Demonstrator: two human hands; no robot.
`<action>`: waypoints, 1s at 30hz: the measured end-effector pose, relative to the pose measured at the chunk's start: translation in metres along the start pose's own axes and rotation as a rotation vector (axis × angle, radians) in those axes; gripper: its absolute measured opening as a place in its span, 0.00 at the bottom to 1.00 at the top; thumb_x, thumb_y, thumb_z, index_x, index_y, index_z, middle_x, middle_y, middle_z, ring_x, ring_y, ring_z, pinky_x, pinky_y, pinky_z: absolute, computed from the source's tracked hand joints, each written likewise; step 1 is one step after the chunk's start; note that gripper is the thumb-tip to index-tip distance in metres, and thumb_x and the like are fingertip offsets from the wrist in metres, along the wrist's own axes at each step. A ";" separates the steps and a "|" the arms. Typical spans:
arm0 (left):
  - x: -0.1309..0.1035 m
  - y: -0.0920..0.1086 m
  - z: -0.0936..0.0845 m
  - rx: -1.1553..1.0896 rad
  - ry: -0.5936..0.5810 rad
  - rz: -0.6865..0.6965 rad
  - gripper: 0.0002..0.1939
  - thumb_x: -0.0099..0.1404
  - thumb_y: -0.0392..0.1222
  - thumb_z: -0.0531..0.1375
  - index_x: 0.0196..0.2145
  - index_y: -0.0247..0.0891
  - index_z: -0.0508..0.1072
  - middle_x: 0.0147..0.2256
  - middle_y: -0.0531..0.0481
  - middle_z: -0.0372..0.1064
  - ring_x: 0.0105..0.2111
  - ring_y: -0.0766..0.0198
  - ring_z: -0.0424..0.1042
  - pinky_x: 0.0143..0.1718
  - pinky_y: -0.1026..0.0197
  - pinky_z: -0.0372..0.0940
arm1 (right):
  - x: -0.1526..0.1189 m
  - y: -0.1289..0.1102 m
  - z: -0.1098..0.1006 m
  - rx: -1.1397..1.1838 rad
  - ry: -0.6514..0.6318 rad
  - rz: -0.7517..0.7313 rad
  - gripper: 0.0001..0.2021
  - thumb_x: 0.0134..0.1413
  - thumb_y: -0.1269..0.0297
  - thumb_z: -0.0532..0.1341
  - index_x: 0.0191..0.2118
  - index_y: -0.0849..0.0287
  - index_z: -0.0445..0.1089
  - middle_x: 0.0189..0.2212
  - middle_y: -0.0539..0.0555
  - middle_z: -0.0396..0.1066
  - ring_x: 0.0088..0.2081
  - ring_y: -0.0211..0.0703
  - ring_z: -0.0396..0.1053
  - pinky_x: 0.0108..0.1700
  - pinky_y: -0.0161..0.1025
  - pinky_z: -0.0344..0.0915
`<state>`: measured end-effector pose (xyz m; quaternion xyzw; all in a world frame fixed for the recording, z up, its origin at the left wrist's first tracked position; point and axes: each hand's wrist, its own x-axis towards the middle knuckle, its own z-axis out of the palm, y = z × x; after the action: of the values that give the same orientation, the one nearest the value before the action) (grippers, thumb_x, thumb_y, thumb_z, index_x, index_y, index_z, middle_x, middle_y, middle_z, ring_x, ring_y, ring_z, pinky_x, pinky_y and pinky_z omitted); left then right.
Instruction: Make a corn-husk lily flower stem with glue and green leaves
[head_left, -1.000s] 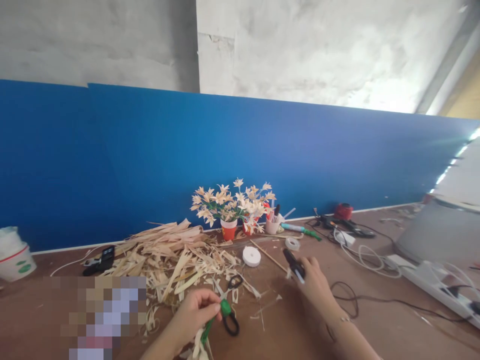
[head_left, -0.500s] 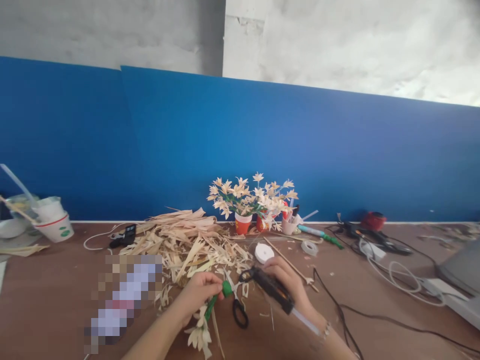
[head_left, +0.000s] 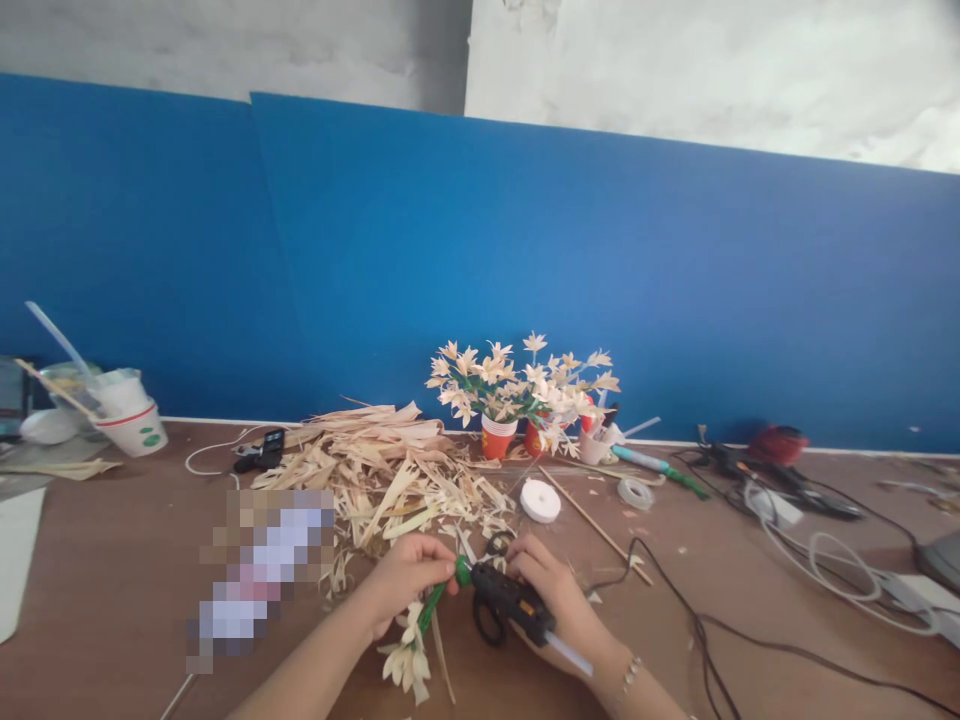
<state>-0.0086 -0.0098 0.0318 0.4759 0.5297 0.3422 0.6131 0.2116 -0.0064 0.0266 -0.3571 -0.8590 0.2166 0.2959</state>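
Note:
My left hand (head_left: 415,575) pinches a green-wrapped stem (head_left: 430,606), whose cream flowers (head_left: 407,662) hang below toward the front edge. A small green roll (head_left: 463,571) sits at the fingertips. My right hand (head_left: 551,580) is wrapped round a black glue gun (head_left: 514,602), with a clear glue stick (head_left: 570,653) poking out of its back end. The gun's nozzle is at the green roll. Black-handled scissors (head_left: 489,622) lie beneath the gun, partly hidden by it.
Dry husk strips (head_left: 390,480) are piled behind my left hand. Beyond stand flowers in a red cup (head_left: 497,440). A white roll (head_left: 540,501), a clear tape roll (head_left: 635,493) and a thin stick (head_left: 596,525) lie to the right, near black cables (head_left: 701,625). A paper cup (head_left: 135,430) stands far left.
The glue gun in my right hand has moved left, its nozzle now at the green roll. My left hand still holds the stem. The camera view has shifted slightly.

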 end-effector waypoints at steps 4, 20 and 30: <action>-0.001 0.002 0.001 0.022 0.003 -0.023 0.09 0.49 0.43 0.60 0.25 0.34 0.72 0.21 0.52 0.72 0.18 0.69 0.61 0.22 0.67 0.49 | -0.001 0.000 0.001 -0.015 -0.037 0.016 0.10 0.38 0.75 0.55 0.30 0.57 0.58 0.35 0.52 0.59 0.31 0.37 0.61 0.33 0.31 0.58; -0.004 0.005 0.002 0.008 0.011 -0.013 0.07 0.49 0.42 0.59 0.25 0.35 0.71 0.20 0.53 0.72 0.19 0.70 0.60 0.22 0.67 0.49 | -0.001 0.000 0.001 -0.066 -0.056 0.036 0.09 0.38 0.74 0.56 0.30 0.57 0.57 0.35 0.52 0.59 0.30 0.37 0.61 0.31 0.31 0.56; -0.005 0.007 0.003 0.013 0.011 -0.005 0.07 0.49 0.42 0.59 0.25 0.35 0.71 0.20 0.53 0.72 0.21 0.68 0.62 0.24 0.66 0.51 | 0.000 0.003 0.001 -0.059 -0.043 0.021 0.09 0.39 0.73 0.56 0.31 0.57 0.58 0.35 0.52 0.59 0.31 0.37 0.61 0.33 0.31 0.57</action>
<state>-0.0064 -0.0131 0.0406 0.4766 0.5364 0.3398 0.6081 0.2122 -0.0046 0.0247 -0.3699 -0.8675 0.2021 0.2644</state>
